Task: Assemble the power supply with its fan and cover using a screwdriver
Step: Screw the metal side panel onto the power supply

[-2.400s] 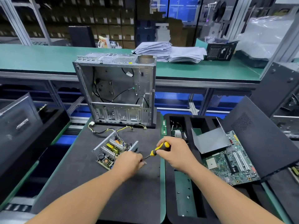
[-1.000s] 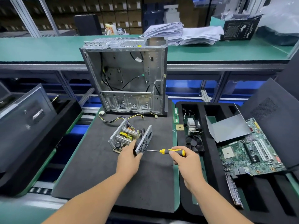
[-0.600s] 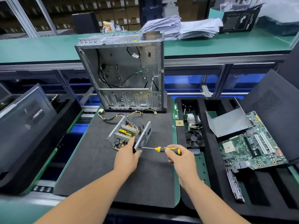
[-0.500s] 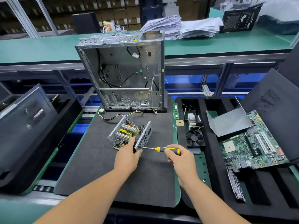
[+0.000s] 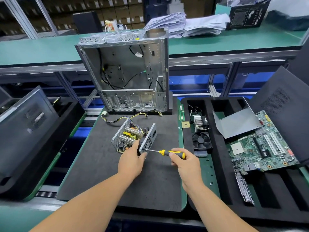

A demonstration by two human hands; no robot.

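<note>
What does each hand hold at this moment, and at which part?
The right hand grips the yellow-and-black screwdriver by its handle. The left hand holds the open metal power supply at the near corner of its perforated end plate.

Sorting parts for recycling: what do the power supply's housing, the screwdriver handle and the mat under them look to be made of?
Power supply housing: bare sheet metal, likely steel, judging by its grey sheen and punched vent holes. Screwdriver handle: yellow and black moulded plastic or rubber, smooth and slightly glossy. Mat: dark matte foam or rubber, no glare.
</note>
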